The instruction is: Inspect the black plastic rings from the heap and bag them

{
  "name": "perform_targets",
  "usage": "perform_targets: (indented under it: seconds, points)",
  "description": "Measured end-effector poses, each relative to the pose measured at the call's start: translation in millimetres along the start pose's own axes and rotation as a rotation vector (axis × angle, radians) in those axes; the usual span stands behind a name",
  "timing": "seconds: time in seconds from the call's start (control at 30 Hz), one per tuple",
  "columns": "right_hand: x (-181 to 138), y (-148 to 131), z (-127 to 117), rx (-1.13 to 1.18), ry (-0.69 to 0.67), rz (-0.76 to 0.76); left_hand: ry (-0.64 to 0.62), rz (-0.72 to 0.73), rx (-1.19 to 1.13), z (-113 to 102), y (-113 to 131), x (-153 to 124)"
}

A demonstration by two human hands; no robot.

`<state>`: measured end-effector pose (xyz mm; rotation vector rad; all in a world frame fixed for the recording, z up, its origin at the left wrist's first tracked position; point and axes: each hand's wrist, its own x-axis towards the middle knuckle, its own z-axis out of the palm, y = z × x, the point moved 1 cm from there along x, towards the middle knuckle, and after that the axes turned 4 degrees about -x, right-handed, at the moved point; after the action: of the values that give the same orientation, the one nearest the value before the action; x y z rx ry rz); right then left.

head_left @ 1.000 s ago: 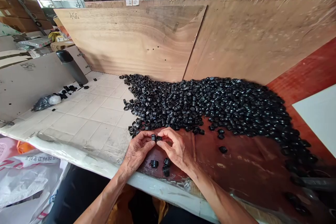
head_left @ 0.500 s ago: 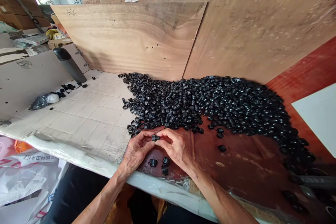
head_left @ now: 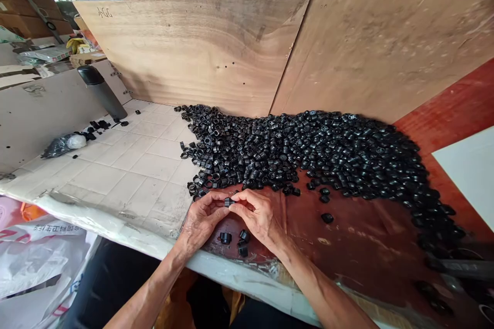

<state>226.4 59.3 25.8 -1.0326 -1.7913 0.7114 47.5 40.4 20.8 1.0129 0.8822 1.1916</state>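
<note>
Between both hands, above the front of the table, is a small black ribbed plastic part (head_left: 228, 202). My left hand (head_left: 201, 218) pinches it from the left with thumb and fingers. From the other side my right hand (head_left: 257, 213) grips the same part, its fingertips almost meeting the left ones. Fingers partly cover the part, so its full shape is hidden. Below the hands lie a few loose black parts (head_left: 225, 238) of similar look. Just beyond the fingertips a large pile of black plastic parts (head_left: 266, 151) spreads along the wooden board.
A tall wooden board (head_left: 193, 46) closes off the back. On the pale tiled surface (head_left: 127, 164) at left stand a dark bottle (head_left: 102, 92) and a black plastic bag (head_left: 57, 147). A white sheet (head_left: 469, 175) is at right. Plastic bags (head_left: 34, 262) hang below the left edge.
The view has shifted very slightly. Both hands keep the same hold on the small black part, with no clear movement of it.
</note>
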Motion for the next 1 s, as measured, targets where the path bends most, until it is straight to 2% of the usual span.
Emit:
perform_targets:
  seconds: [0.27, 0.47, 0.6, 0.67, 0.83, 0.93, 1.0]
  points:
    - [1, -8, -4, 0.084, -0.026, 0.026, 0.024, -0.02, 0.017, -1, -3, 0]
    - [-3, -11, -3, -0.029, -0.042, 0.086, 0.009, 0.036, 0.118, 1, 2, -1]
    - [-4, -12, -2, -0.12, -0.02, 0.047, 0.016, 0.085, 0.284, 2, 4, -4]
    - [-5, -12, -1, -0.113, -0.029, 0.017, 0.02, 0.093, 0.273, 1, 2, -5]
    - [-5, 9, 13, -0.104, -0.117, -0.021, -0.02, 0.065, 0.139, -14, -22, 4]
    - [-3, 27, 22, -0.142, -0.035, -0.014, -0.091, 0.084, 0.228, -25, -32, 10]
    - [-2, 28, 25, -0.146, 0.009, -0.029, -0.101, 0.1, 0.265, -26, -31, 10]
